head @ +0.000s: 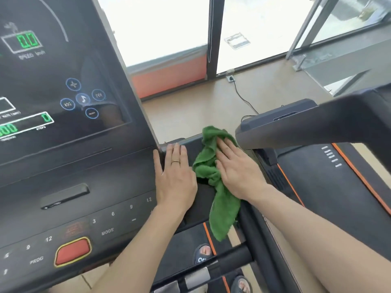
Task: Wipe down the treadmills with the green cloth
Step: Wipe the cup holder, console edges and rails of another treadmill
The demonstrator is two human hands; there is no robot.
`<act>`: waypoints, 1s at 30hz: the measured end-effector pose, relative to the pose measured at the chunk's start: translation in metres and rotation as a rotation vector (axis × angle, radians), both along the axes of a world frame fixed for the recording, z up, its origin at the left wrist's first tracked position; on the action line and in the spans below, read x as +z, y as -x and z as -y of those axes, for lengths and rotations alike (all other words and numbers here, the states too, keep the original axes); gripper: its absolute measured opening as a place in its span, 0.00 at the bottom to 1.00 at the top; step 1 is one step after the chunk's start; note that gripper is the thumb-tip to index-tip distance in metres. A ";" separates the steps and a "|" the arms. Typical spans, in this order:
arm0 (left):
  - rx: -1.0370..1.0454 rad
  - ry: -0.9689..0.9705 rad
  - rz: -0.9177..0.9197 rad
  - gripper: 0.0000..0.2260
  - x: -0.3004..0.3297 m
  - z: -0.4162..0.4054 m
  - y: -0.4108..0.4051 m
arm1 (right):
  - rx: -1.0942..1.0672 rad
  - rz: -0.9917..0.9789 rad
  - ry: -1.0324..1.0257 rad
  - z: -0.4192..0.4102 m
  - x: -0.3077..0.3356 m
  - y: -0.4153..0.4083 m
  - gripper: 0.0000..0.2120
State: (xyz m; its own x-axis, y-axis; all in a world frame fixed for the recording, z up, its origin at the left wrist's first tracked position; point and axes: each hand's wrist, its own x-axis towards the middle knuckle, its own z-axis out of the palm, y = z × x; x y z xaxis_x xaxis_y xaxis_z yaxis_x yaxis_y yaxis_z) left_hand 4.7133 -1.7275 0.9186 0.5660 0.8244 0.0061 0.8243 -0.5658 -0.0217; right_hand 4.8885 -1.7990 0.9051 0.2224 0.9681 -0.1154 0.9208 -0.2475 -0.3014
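Pressing one green cloth point(213, 176), right hand point(239, 174) flat; left hand point(175, 176) spread.

The left hand point(174, 176) lies flat beside the console point(63, 102), the cloth point(213, 176) just right of it under the right hand point(237, 172).

A crumpled green terry cloth point(213, 170) lies bunched on the black side panel of the near dark-grey treadmill point(80, 166), its lower end hanging off the panel's edge. Just right stands a second dark treadmill point(317, 123) with orange-trimmed belt edges.
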 end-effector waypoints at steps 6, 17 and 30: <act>0.050 -0.012 -0.069 0.27 -0.007 0.006 -0.012 | -0.278 -0.217 -0.089 0.027 -0.001 0.025 0.26; 0.036 -0.053 -0.174 0.27 -0.008 0.014 -0.017 | -0.337 -0.146 -0.033 0.061 0.005 0.035 0.25; 0.040 -0.032 -0.175 0.27 -0.007 0.014 -0.016 | 0.335 0.203 -0.051 0.164 0.002 0.040 0.21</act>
State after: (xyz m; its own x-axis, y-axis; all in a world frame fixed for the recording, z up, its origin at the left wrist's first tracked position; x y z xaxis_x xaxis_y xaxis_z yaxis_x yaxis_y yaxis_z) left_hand 4.7296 -1.7411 0.9115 0.5276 0.8471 -0.0632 0.8282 -0.5295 -0.1838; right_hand 4.8481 -1.9635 0.9070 -0.0939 0.9943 -0.0510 0.9902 0.0880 -0.1089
